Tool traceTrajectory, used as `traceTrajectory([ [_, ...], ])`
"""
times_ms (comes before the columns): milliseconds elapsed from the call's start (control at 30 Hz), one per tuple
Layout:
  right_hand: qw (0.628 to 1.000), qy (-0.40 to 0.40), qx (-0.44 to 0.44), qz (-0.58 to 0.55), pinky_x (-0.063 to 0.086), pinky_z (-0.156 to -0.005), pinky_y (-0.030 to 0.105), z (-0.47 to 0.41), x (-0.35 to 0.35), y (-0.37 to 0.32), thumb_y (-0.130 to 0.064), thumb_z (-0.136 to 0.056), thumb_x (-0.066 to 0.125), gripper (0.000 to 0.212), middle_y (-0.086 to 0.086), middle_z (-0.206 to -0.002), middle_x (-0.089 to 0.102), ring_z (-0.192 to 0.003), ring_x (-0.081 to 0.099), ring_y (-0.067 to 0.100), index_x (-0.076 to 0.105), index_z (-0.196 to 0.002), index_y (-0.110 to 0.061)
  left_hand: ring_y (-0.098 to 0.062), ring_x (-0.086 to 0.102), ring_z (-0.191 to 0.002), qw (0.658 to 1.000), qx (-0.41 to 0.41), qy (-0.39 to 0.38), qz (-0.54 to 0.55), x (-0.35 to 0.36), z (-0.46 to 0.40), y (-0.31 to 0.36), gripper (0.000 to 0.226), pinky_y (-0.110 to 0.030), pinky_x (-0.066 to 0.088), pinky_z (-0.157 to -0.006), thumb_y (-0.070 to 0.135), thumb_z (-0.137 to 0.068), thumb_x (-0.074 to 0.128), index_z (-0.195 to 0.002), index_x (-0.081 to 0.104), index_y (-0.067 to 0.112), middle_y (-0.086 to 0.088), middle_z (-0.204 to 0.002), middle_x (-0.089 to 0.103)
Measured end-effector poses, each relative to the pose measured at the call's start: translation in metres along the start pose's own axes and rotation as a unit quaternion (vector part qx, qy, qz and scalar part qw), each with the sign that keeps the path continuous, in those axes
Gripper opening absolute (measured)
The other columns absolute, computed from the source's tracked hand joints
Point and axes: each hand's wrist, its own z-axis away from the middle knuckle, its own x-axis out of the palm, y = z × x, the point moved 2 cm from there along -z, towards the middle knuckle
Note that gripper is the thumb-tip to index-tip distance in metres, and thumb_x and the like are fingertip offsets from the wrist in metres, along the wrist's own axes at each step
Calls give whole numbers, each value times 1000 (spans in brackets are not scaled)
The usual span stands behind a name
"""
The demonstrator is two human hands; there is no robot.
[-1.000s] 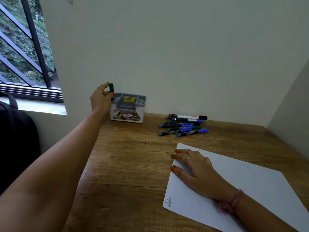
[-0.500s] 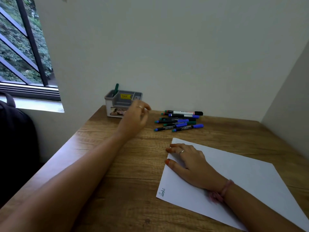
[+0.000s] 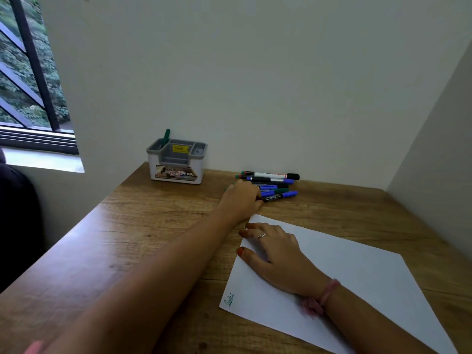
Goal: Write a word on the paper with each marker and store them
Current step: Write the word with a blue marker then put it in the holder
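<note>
My left hand point(image 3: 240, 199) is at the near end of the marker pile point(image 3: 272, 185), and its fingers point(image 3: 251, 190) are curled down over the ends of the nearest markers. From behind the knuckles I cannot tell whether they have closed on one barrel or only rest on the heap; the fingertips are hidden under the hand. My right hand point(image 3: 274, 254) lies flat on the paper point(image 3: 357, 282), fingers spread and relaxed, pinning the upper left corner against the worktop point(image 3: 143, 238).

The markers look light, stiff and smooth, so I judge they will roll and scatter if I nudge the pile sideways. The sensible hold is a pinch round the middle of one barrel, clear of the cap, lifting it straight up off its neighbours. They lie roughly parallel and touching, with blue, green and black caps pointing right, close to the wall.

The paper is thin and will slide or curl easily, which is why the flat hand on it matters. One green word point(image 3: 229, 300) is already written at its near left corner.

Left of the pile, the grey organiser point(image 3: 176, 162) stands near the worktop's far edge, with one green marker point(image 3: 165, 138) leaning upright in its rear left compartment.
</note>
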Motion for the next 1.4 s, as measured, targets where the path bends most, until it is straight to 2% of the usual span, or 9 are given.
traceTrajectory([
  [200, 1000, -11, -1, -16, 23, -106, 33, 1, -4, -2, -50, -93, 42, 48, -10, -144, 37, -131, 31, 9, 39, -136, -30, -2, 52, -63, 969, -62, 84, 223, -32, 18, -2, 25, -7, 41, -53, 23, -86, 63, -106, 68, 9, 2, -83, 62],
  [333, 994, 26, 22, -108, 33, -106, 31, 3, -14, -1, -46, -90, 50, 48, -7, -137, 47, -125, 42, 7, 42, -133, -27, -3, 58, -69, 930, -92, 138, 329, -56, 46, -5, 23, -7, 47, -60, 23, -84, 66, -102, 68, 10, -2, -86, 68],
  [533, 947, 229, 26, -222, 42, -62, 19, 2, -39, -1, -40, -83, 62, 35, -5, -81, 57, -71, 53, 6, 46, -112, -27, -11, 63, -75, 894, -44, 158, 417, -105, 88, 10, 14, -22, 55, -70, 19, -82, 69, -95, 67, 14, -4, -85, 67],
  [800, 940, 205, -77, -263, 40, -56, 16, 6, -41, -8, -31, -90, 54, 6, -4, -66, 57, -60, 49, 7, 59, -88, -28, -11, 66, -95, 852, 6, 25, 523, -114, 109, 41, 34, -26, 55, -83, 26, -83, 64, -114, 59, 15, -3, -104, 67],
  [900, 893, 205, -21, -401, 45, -61, 18, 7, -46, -4, -25, -90, 54, 11, -9, -65, 62, -61, 54, 3, 63, -85, -21, -3, 61, -102, 893, -25, -98, 439, -86, 115, 37, 41, -32, 50, -95, 51, -85, 47, -116, 54, 25, 8, -109, 64],
  [967, 878, 187, -26, -440, 43, -57, 11, 7, -47, -6, -15, -91, 52, 15, -12, -60, 63, -57, 54, -1, 63, -81, -14, -5, 61, -99, 890, -14, -133, 435, -73, 120, 42, 24, -33, 48, -95, 43, -95, 38, -108, 53, 29, 5, -107, 64],
  [1100, 872, 165, -27, -461, 41, -54, 7, 8, -46, -10, -11, -92, 50, 16, -16, -56, 61, -55, 54, -4, 61, -80, -8, -10, 56, -75, 861, -25, -101, 498, -68, 125, 54, 21, -29, 52, -75, 30, -99, 33, -105, 51, 22, 1, -86, 58],
  [1267, 848, 168, 3, -503, 40, -56, 16, 6, -41, -6, -41, -83, 61, 45, 4, -65, 52, -59, 46, 6, 59, -79, 4, 1, 40, -43, 832, -28, -85, 548, -68, 127, 61, 18, -8, 31, -45, 34, -98, 35, -94, 52, 28, 20, -49, 48],
  [1400, 828, 156, -2, -539, 42, -57, 15, 7, -40, -9, -52, -74, 67, 33, -1, -68, 59, -64, 49, 8, 68, -72, -19, 8, 48, -41, 831, -13, -28, 556, -71, 127, 62, 19, -1, 32, -43, 22, -98, 41, -109, 54, 15, 22, -42, 50],
])
